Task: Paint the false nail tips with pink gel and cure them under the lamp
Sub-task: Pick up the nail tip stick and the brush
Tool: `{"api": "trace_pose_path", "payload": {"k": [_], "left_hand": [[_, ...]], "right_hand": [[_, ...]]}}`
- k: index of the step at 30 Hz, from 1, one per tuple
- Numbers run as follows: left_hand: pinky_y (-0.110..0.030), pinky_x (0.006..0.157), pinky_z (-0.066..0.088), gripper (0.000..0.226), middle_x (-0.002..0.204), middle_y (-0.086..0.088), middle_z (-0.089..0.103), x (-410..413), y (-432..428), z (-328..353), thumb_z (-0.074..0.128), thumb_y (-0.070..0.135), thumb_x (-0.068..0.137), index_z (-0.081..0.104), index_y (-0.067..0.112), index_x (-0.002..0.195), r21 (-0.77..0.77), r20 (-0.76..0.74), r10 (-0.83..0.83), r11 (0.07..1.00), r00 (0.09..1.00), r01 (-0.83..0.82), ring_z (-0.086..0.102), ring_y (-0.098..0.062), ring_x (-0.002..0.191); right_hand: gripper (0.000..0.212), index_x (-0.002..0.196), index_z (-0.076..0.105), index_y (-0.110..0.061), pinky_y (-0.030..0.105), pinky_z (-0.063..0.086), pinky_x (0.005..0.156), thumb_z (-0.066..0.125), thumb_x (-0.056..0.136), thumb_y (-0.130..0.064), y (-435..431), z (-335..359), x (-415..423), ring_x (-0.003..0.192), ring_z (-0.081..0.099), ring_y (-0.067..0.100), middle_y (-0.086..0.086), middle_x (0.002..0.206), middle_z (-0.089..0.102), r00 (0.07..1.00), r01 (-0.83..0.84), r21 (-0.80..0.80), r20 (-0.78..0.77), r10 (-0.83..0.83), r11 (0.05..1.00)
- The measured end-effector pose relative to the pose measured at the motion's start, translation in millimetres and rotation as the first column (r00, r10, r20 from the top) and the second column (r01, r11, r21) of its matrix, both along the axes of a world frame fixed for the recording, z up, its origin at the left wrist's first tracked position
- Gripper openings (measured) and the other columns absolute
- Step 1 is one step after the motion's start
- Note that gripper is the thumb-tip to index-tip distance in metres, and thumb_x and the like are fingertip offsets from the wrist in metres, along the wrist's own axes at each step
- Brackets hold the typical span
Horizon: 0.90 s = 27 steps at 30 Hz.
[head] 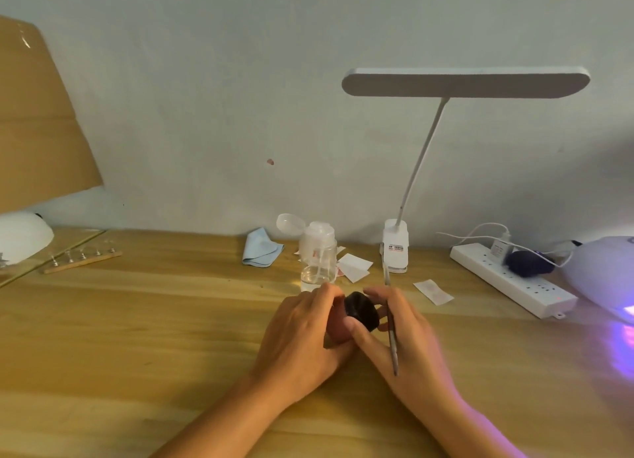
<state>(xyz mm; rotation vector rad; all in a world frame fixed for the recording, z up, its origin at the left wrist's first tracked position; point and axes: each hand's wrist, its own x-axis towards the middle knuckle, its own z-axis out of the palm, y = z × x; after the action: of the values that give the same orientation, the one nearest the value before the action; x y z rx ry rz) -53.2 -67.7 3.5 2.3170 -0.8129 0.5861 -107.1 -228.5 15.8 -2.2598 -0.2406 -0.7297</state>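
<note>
Holding the black-lidded gel jar [362,311] between both hands, you have it just above the counter [137,337], near the middle and a little toward the front edge. Your left hand [302,334] curls its fingers round the jar's left side, so that grip is grasping the jar. Your right hand [404,334] pinches the black lid between thumb and forefinger, with a thin brush [392,334] tucked across its fingers, tip pointing to the back edge. The false nail tips [82,257] stand in a row on a wooden stick near the back left corner, well apart from your hands. The curing lamp [603,272] sits at the right edge, glowing purple onto the wood, beside a white power strip [514,279]. Just behind your hands stands a clear pump bottle [317,255], with a blue cloth [260,248] to its left and a clip-on desk lamp [466,82] to its right.
</note>
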Motion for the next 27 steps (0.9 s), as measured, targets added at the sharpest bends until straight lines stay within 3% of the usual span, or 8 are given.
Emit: {"api": "trace_pose_path", "payload": {"k": [2,6,15,19,24,27], "left_hand": [[-0.027,0.078,0.049,0.053,0.11,0.015,0.064,2.4,0.8,-1.0,0.049,0.066,0.076,0.043,0.035,0.119,-0.027,-0.098,-0.052,0.998,0.994,0.05,0.058,-0.007,0.097],[-0.04,0.08,0.052,0.049,0.106,0.015,0.066,4.7,1.7,-1.9,0.056,0.06,0.081,0.046,0.035,0.122,-0.113,-0.225,-0.172,0.982,0.959,0.15,0.063,-0.007,0.099],[-0.034,0.09,0.049,0.05,0.117,0.025,0.055,11.9,1.7,-4.4,0.057,0.062,0.077,0.054,0.04,0.122,-0.118,-0.18,-0.133,0.986,0.975,0.113,0.053,-0.001,0.11],[-0.033,0.088,0.05,0.041,0.105,0.026,0.061,13.5,2.3,-4.3,0.062,0.064,0.077,0.057,0.047,0.114,-0.18,-0.264,-0.207,0.97,0.942,0.163,0.056,-0.001,0.103],[-0.036,0.092,0.049,0.044,0.1,0.02,0.065,17.0,3.1,-0.9,0.067,0.067,0.073,0.063,0.044,0.11,-0.202,-0.397,-0.264,0.959,0.879,0.197,0.059,-0.002,0.102],[-0.039,0.097,0.048,0.054,0.104,0.019,0.068,18.1,2.3,2.7,0.068,0.071,0.068,0.065,0.039,0.112,-0.217,-0.484,-0.293,0.953,0.824,0.212,0.06,-0.003,0.106]], "right_hand": [[0.047,0.122,0.054,-0.028,0.031,0.053,0.087,0.061,0.083,-0.055,-0.6,0.6,0.0,0.106,0.058,0.001,-0.019,0.112,0.06,1.0,-0.01,0.003,-0.004,0.01,1.0],[0.045,0.125,0.053,-0.026,0.035,0.049,0.095,0.063,0.087,-0.047,-1.6,0.3,0.6,0.114,0.054,0.005,-0.015,0.117,0.06,0.999,-0.035,0.001,-0.028,0.035,0.999],[0.049,0.133,0.048,-0.023,0.03,0.046,0.1,0.066,0.089,-0.035,-3.0,-0.3,0.6,0.119,0.052,0.003,-0.016,0.122,0.059,0.998,-0.054,-0.021,-0.014,0.054,0.998],[0.048,0.133,0.048,-0.022,0.032,0.045,0.1,0.068,0.09,-0.025,-4.7,0.2,-0.8,0.12,0.052,0.005,-0.014,0.121,0.058,0.995,-0.089,0.017,-0.037,0.089,0.996],[0.048,0.133,0.046,-0.023,0.036,0.045,0.103,0.066,0.091,-0.016,-8.0,1.6,-0.2,0.12,0.054,0.005,-0.01,0.124,0.06,0.984,-0.131,0.143,-0.106,0.147,0.981],[0.046,0.134,0.046,-0.024,0.023,0.049,0.094,0.064,0.092,-0.014,-9.5,4.2,-0.4,0.11,0.061,0.001,-0.007,0.124,0.062,0.978,-0.136,0.211,-0.125,0.165,0.968]]}}
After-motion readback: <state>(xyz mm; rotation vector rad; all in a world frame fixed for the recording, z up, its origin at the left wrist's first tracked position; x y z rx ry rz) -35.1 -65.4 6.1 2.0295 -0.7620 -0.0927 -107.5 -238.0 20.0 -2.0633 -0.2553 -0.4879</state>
